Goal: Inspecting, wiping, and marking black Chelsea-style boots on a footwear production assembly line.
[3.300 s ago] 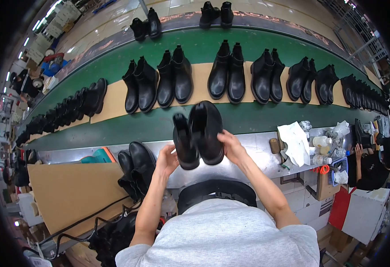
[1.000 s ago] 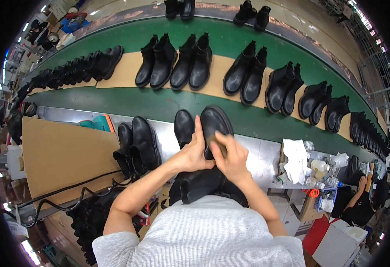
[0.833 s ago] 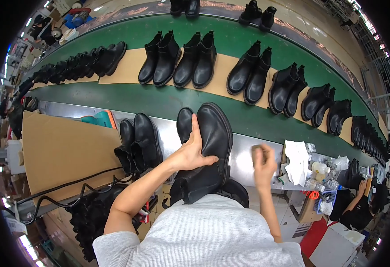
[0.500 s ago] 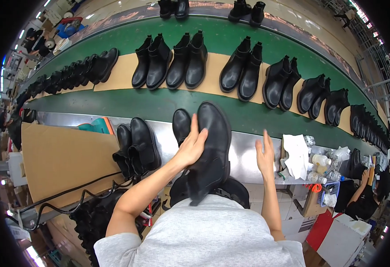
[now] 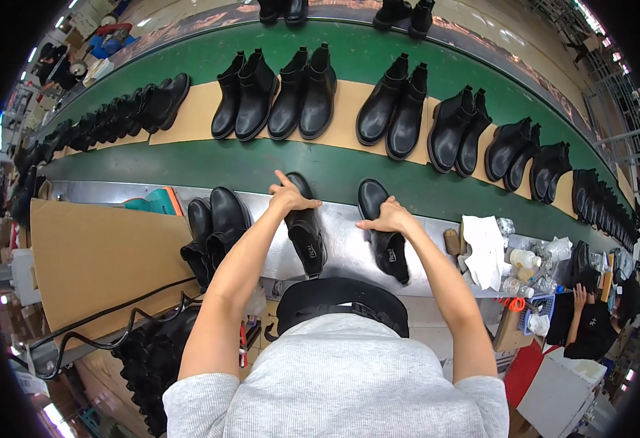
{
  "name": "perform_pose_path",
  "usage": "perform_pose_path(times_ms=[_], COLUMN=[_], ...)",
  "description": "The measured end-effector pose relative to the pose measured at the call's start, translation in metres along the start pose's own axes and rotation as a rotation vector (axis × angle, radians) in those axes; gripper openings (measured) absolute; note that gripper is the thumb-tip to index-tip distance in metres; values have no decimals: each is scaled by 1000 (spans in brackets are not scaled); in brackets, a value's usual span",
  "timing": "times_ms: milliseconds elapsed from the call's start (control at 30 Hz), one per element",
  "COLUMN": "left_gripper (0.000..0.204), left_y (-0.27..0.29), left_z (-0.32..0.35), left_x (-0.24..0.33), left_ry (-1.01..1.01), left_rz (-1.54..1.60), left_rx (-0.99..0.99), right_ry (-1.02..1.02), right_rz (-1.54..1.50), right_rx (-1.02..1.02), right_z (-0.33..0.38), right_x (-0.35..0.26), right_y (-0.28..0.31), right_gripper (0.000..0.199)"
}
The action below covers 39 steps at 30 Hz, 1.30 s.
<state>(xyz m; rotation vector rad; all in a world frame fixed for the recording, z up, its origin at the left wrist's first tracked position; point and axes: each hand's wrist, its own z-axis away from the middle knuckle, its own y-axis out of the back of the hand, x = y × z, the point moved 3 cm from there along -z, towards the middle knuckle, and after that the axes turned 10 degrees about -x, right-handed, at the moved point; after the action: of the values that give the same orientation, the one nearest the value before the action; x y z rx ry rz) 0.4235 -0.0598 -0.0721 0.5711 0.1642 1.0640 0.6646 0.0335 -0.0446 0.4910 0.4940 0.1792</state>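
Note:
Two black ankle boots stand apart on the metal edge of the bench, toes pointing away from me and openings toward me. My left hand (image 5: 289,198) lies across the instep of the left boot (image 5: 305,237), thumb on its right side and fingers over its left. My right hand (image 5: 391,217) grips the right boot (image 5: 372,194) over the instep, thumb to the left. The insoles show in both openings. Another pair of black boots (image 5: 226,209) stands left of my left forearm, next to a brown cardboard sheet (image 5: 108,252).
Beyond the metal ledge, a green belt (image 5: 210,162) carries pairs of black boots (image 5: 318,95) on a cardboard strip. White paper (image 5: 483,252), a brown block (image 5: 452,241) and bottles (image 5: 526,260) lie at right. A coiled black cable (image 5: 126,325) hangs at left. A co-worker (image 5: 590,321) is far right.
The boot my left hand held up before me is down on the ledge. The boots now stand farther apart. My right hand has moved left from free air onto the right boot.

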Motion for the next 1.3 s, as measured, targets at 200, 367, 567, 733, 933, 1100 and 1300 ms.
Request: perform_pose_path(times_ms=[200,367,567,733,933,1100,1300], left_gripper=[119,102,95,56,50,60,80], left_y=[-5,-4,18,11,-5,-4,40], left_z=[1,10,52,116,164,132,114], left_x=[-34,-51,-35,0,35,15,6], left_ry=[-85,-413,-597,-1163,-1154,-1273,-781], left_rz=[349,761,1111,1296,1467,1473,916], left_rx=[97,56,-33,-549,-352,-873,-328], right_ry=[-102,32,215,795,1430,1202,346], right_rz=[43,-189,-779,-1493,-1981,-1936,-1039], right_rx=[10,167,-76,-207,-606,-643,-38], right_z=[-9,-13,30,81,91,93,62], right_x=[11,66,47,1,-32,-21,31], right_y=[8,12,25,13,3,6,34], right_gripper=[95,69,51,51,60,63,59])
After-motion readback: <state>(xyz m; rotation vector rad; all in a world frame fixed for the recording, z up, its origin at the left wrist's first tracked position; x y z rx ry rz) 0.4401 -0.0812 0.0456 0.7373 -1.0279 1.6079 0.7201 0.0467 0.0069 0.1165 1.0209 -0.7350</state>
